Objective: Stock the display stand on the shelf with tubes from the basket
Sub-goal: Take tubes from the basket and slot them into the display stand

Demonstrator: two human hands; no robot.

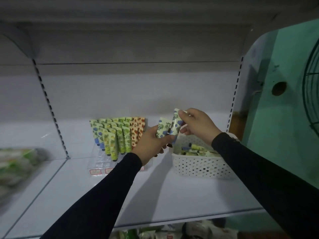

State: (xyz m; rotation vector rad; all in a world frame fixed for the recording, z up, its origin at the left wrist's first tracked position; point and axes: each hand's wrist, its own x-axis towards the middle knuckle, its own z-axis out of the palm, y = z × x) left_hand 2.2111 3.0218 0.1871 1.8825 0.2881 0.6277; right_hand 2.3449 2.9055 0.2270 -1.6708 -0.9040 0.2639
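Note:
A clear display stand (101, 163) on the white shelf (181, 195) holds rows of upright printed tubes (119, 133): blue at the left, green in the middle, red at the right. Its front slots look bare. My left hand (151, 144) grips a blue-flowered tube (163, 129) between the stand and the basket. My right hand (196, 125) pinches the flat top end of a second tube (176, 125), which hangs cap down against the first one. Below my right hand, the white perforated basket (198, 167) holds several more tubes (195, 148).
Blurred packaged goods (15, 163) lie on the neighbouring shelf section at the left. More packets (172, 232) show on the shelf below. A green wall and a wire fan guard (310, 100) stand to the right of the shelf upright.

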